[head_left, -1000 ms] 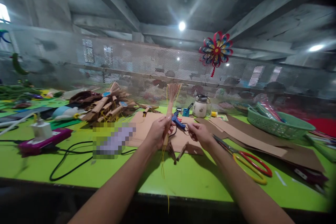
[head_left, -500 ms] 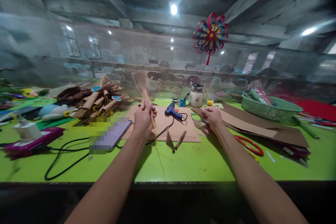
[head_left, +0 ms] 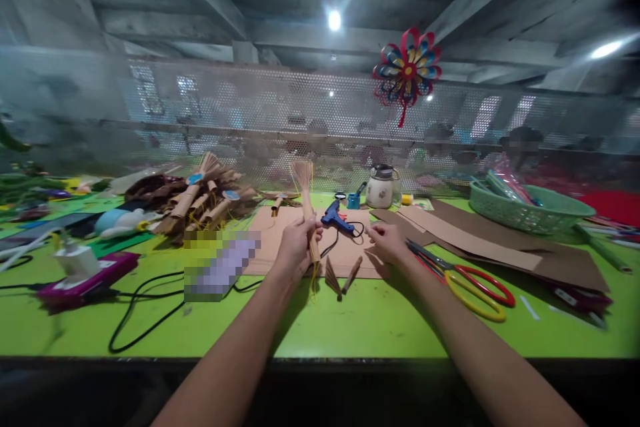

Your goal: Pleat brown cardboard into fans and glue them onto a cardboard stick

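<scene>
My left hand (head_left: 299, 243) is closed round the rolled handle of a small brown paper broom (head_left: 305, 190). Its fringed end points up, and yellow string (head_left: 314, 280) hangs below the handle. To the right, my right hand (head_left: 387, 242) has thumb and fingers pinched together over the brown card sheet (head_left: 267, 230). What the pinch holds, if anything, is too small to make out. A blue glue gun (head_left: 336, 215) lies on the card between my hands. Two folded brown paper pieces (head_left: 352, 275) rest at the card's front edge. Scissors with red and yellow handles (head_left: 473, 290) lie beside my right forearm.
A heap of similar paper brooms (head_left: 200, 203) and a phone (head_left: 225, 267) are at left, with a purple power strip (head_left: 93, 280) and black cable. Behind are a white jar (head_left: 380, 191) and blue pot (head_left: 353, 201). A green basket (head_left: 535, 210) stands right, by brown sheets (head_left: 565, 260).
My left hand has lowered the broom and brought it nearer the glue gun. My right hand has moved away from the scissors, which now lie fully in sight. The view has shifted slightly.
</scene>
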Demonstrator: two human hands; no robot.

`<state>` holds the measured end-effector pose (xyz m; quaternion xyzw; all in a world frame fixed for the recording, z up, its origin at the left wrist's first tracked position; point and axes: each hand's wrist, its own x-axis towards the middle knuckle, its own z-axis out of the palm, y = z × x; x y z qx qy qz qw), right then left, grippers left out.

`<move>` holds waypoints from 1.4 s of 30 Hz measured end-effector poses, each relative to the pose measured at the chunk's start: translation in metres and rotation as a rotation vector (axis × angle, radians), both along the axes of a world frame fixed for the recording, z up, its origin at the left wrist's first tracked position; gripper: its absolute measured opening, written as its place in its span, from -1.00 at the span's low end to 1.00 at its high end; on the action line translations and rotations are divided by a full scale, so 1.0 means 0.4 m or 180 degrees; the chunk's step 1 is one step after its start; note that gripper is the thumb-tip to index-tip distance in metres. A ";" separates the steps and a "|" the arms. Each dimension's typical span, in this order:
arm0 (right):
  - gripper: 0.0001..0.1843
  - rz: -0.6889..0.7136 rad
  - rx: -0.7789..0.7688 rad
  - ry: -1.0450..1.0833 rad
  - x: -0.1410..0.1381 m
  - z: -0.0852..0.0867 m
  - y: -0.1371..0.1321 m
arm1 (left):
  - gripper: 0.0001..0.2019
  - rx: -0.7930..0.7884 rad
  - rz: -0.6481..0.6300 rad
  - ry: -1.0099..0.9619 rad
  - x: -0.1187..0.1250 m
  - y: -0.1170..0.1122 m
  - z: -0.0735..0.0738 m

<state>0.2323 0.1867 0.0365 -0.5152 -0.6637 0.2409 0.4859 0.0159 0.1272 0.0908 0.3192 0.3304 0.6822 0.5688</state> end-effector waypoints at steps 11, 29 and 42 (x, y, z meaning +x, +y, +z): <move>-0.69 -0.0070 -0.0030 -0.0111 -0.011 -0.003 -0.008 | -0.96 -0.0129 -0.0043 0.0010 -0.023 0.031 0.049; -0.72 -0.0274 0.0032 0.0174 0.014 0.003 0.006 | -0.87 -0.0602 -0.0398 0.0017 -0.097 0.048 -0.022; -0.76 0.0113 -0.0251 -0.0347 -0.040 0.063 -0.036 | -0.92 -0.0471 -0.0503 -0.0009 -0.097 0.040 -0.023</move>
